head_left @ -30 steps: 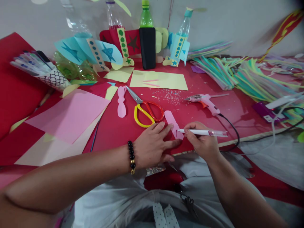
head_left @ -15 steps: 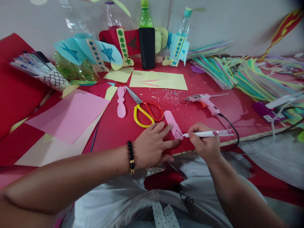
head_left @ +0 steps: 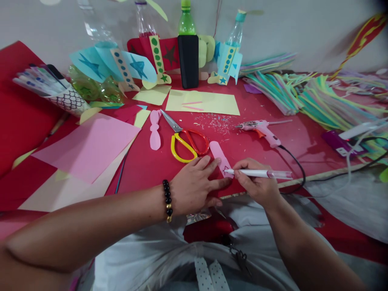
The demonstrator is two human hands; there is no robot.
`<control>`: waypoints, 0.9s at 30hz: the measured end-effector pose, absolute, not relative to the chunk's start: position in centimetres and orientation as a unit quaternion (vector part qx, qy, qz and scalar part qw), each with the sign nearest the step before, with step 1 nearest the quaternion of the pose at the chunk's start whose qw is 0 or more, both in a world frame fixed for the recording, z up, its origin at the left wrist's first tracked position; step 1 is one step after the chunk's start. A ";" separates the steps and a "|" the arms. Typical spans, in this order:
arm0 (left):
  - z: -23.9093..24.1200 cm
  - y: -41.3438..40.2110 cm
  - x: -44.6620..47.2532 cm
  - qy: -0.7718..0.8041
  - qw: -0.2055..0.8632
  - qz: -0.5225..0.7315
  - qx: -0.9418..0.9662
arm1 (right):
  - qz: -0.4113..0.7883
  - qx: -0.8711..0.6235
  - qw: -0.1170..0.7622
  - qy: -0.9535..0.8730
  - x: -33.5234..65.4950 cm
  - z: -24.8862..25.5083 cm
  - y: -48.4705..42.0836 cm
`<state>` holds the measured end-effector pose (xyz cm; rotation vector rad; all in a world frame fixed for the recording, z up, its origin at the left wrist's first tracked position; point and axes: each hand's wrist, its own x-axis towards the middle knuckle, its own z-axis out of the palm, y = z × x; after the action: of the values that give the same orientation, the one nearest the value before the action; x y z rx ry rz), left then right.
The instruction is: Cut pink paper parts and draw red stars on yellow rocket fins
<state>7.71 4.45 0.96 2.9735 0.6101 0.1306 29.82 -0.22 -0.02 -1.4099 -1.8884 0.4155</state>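
A pink paper strip [head_left: 218, 152] with a rounded far end lies at the table's near edge. My left hand [head_left: 195, 184] rests flat with fingers spread, its fingertips pressing on the strip's left side. In my right hand [head_left: 257, 182] is a white marker pen [head_left: 253, 173] with a pinkish rear end, closed in a pinch. The tip touches the strip near its lower end, where part of a dark star outline shows. Scissors [head_left: 184, 141] with one red and one yellow handle lie just beyond my left hand. A pink paper cutout [head_left: 154, 131] with wavy sides is left of them.
A pink glue gun [head_left: 262, 130] with a black cord lies to the right. Paper-decorated bottles [head_left: 232, 48] stand along the wall. A pen holder [head_left: 68, 101] and pink paper sheets [head_left: 91, 145] are at left; thin pastel strips [head_left: 273, 91] are piled at right.
My right hand has moved slightly left with the marker, and more lines of the star show on the pink strip. My left hand stays in place.
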 end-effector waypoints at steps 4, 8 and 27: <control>0.9 4.4 7.7 0.197 0.050 0.044 0.978 | 0.180 -0.543 0.358 -0.738 29.7 0.1 -0.1; 0.9 4.4 7.7 0.197 0.047 0.048 0.978 | 0.182 -0.551 0.361 -0.730 29.6 0.1 0.0; 0.9 4.4 7.6 0.195 0.054 0.044 0.978 | 0.105 -0.637 0.394 -0.654 29.4 -0.4 -0.2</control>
<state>7.64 4.44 0.94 2.9728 0.5939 0.1339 29.44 -0.23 -0.43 -1.6159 -1.6597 0.2653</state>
